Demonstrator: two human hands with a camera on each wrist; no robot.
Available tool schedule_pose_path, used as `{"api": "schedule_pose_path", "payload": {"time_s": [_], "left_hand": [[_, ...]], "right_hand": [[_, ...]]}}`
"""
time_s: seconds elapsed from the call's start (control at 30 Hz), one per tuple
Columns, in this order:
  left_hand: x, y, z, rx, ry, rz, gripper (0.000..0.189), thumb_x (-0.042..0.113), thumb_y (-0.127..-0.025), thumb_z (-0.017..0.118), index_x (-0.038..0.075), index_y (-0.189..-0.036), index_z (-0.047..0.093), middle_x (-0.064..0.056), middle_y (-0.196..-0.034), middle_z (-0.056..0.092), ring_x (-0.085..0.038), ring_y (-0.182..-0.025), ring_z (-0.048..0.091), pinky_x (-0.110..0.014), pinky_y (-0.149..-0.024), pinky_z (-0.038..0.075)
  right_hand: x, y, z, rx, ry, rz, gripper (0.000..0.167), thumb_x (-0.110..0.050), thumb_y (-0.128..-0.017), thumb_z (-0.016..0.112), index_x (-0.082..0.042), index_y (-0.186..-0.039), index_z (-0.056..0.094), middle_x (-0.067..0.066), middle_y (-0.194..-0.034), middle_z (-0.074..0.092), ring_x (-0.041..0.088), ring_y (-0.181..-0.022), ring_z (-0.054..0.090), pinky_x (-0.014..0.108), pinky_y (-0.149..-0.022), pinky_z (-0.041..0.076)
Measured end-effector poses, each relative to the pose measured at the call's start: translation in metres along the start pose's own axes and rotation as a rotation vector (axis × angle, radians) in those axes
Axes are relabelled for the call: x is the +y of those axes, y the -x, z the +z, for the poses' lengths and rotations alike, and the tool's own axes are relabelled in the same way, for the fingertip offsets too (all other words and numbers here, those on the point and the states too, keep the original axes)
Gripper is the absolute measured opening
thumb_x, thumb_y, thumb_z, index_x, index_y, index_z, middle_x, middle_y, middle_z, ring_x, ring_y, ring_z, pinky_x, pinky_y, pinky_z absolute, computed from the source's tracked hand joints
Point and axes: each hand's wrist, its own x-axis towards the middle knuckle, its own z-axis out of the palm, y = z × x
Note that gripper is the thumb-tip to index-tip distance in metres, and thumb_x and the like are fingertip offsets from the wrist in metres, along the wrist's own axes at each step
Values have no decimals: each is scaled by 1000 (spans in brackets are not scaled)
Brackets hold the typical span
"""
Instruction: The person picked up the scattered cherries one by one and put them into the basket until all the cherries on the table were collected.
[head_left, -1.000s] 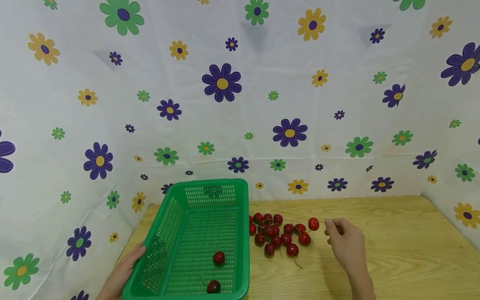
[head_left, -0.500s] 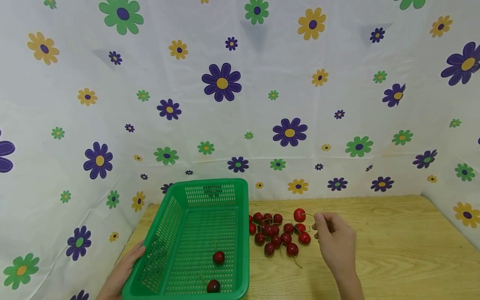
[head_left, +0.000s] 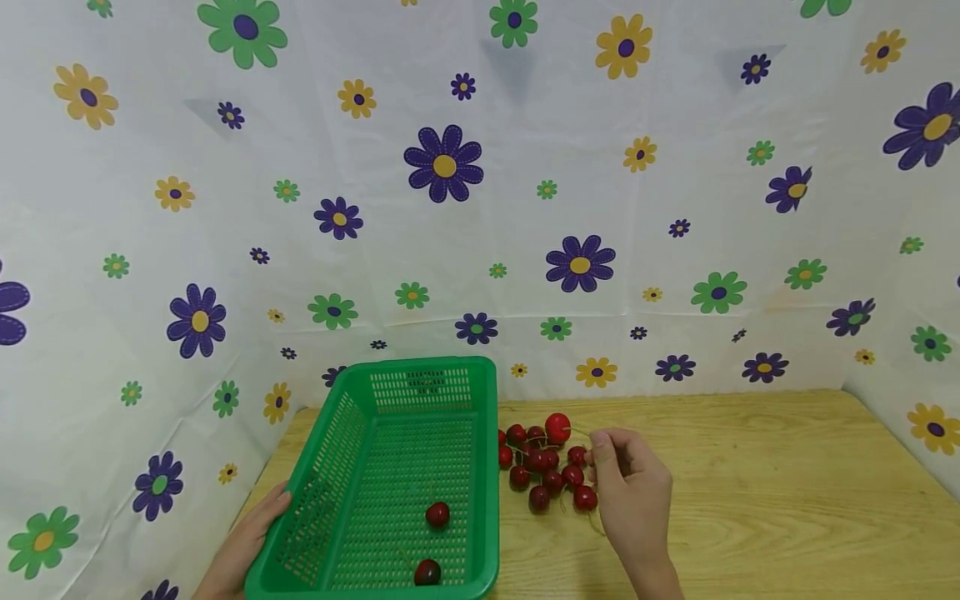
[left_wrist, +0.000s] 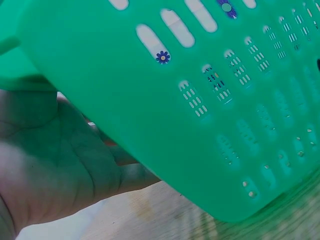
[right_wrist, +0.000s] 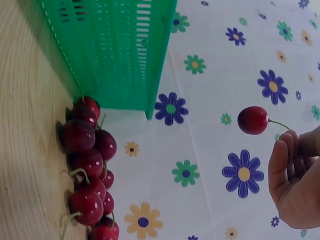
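Observation:
My right hand pinches the thin stem of a bright red cherry between thumb and fingers. The fruit hangs off the fingertips, raised above the table, as the right wrist view also shows. Below and around it lies a cluster of dark red cherries against the right side of a green plastic basket. Two cherries lie on the basket's slotted floor, one a dark cherry and the other nearer the front. My left hand rests along the basket's left outer side, its fingers fairly straight and partly hidden by the basket in the left wrist view.
The basket takes up the left part of a light wooden table. Behind the table hangs a white curtain printed with purple, green and yellow flowers; it also runs along both sides.
My right hand has lifted the cherry by its stem and carried it left over the cluster toward the basket. The left hand and the basket have stayed in place.

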Motion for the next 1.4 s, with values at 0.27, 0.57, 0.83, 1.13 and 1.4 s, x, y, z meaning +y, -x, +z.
{"api": "schedule_pose_path", "payload": {"time_s": [0.27,0.57,0.83,1.13,1.4], "left_hand": [[-1,0,-1,-1,16,-6,84,57,-104,33,17,-156,-19,-9,-136,45,-24,-110,57,-48,-98,50],[-1,0,-3,-45,54,0,86,59,-103,37,20,-157,-18,-6,-130,49,-24,-111,57,-48,-98,50],[-3,-1,-4,-13,46,-2,88,60,-102,38,20,-157,-18,-6,-137,44,-24,-113,56,-47,-100,49],[-3,1,1,52,60,-21,90,59,-101,43,20,-158,-15,-9,-140,41,-24,-110,57,-46,-98,50],[-1,2,1,11,55,-8,91,60,-100,44,20,-158,-15,-5,-133,46,-22,-109,56,-46,-97,51]], "right_hand": [[-6,15,16,-68,-21,-37,8,-5,-97,62,-1,-91,67,4,-72,62,12,-57,55,21,-47,46],[-5,29,33,-153,-14,-61,6,-7,-97,63,-5,-93,68,-2,-76,64,8,-66,58,23,-56,50],[-3,39,46,-215,38,-272,15,1,-91,68,-14,-89,67,-7,-91,64,11,-91,56,25,-76,50],[1,51,56,-318,114,-323,16,-3,-88,71,-17,-85,65,-5,-117,60,21,-119,48,40,-95,46],[10,58,63,-382,169,-449,19,-3,-83,76,-18,-84,64,3,-120,60,30,-124,47,51,-94,47]]}}
